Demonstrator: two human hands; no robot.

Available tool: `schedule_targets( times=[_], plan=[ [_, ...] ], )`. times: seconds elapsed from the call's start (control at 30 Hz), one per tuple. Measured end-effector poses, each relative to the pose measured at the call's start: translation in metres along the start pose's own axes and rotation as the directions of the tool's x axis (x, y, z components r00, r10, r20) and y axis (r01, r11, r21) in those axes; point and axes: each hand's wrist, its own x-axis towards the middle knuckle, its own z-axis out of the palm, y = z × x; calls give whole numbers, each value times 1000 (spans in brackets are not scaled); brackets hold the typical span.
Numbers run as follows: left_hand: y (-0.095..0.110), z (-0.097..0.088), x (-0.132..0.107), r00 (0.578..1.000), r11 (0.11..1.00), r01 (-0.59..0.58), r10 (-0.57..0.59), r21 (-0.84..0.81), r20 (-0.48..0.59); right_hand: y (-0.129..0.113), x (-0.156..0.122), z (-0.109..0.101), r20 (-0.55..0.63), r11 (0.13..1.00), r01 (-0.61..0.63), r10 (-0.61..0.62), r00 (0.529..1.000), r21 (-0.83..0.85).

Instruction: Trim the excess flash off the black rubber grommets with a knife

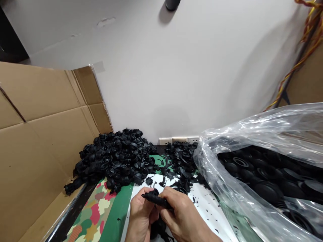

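Near the bottom middle of the head view, my left hand [141, 210] is closed around a small black rubber part [154, 192], mostly hidden by the fingers. My right hand [183, 210] meets it there, its thumb and fingers pinched on a long, narrow black piece [157, 200] lying across the part. Whether that piece is a tool or a flap of the rubber, I cannot tell. Under both hands lies a white sheet [202, 208] strewn with black scraps. More black rubber [158, 228] shows between the wrists.
A heap of black ribbed rubber parts [118, 158] rises at the left, beside a cardboard panel [45, 134]. Black scraps [181, 156] are piled at the back, before a power strip [174, 140] and wall. At right, a clear plastic bag [209, 151] holds round black rubber parts [267, 191].
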Motion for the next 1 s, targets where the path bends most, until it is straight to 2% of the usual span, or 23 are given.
schedule_targets(
  times=[0.2,0.33,0.47,0.53,0.6,0.67,0.73,0.8,1.0],
  plan=[
    [-2,2,4,1000,995,-29,28,95,4,-3,1,-5,1,989,-129,129,992,-67],
    [-1,2,4,994,975,-30,6,219,109,3,1,-7,-56,987,-153,150,987,-57],
    [2,3,1,983,965,-71,23,253,185,19,1,-11,-147,979,-197,187,971,-53],
    [2,3,0,984,967,-84,42,241,173,27,4,-17,-229,967,-253,243,943,-15],
    [3,2,0,987,973,-75,40,221,157,31,6,-24,-256,951,-289,309,916,115],
    [4,2,0,988,978,-44,12,203,153,31,7,-29,-192,919,-276,336,922,283],
    [4,1,1,987,982,-15,-15,188,158,27,6,-30,-103,887,-237,299,949,397],
    [4,0,1,986,983,-8,-22,181,167,23,3,-28,-47,876,-207,252,966,436],
    [-1,-3,4,984,984,-11,-21,177,176,8,-4,-22,11,879,-119,128,992,462]
  ],
)
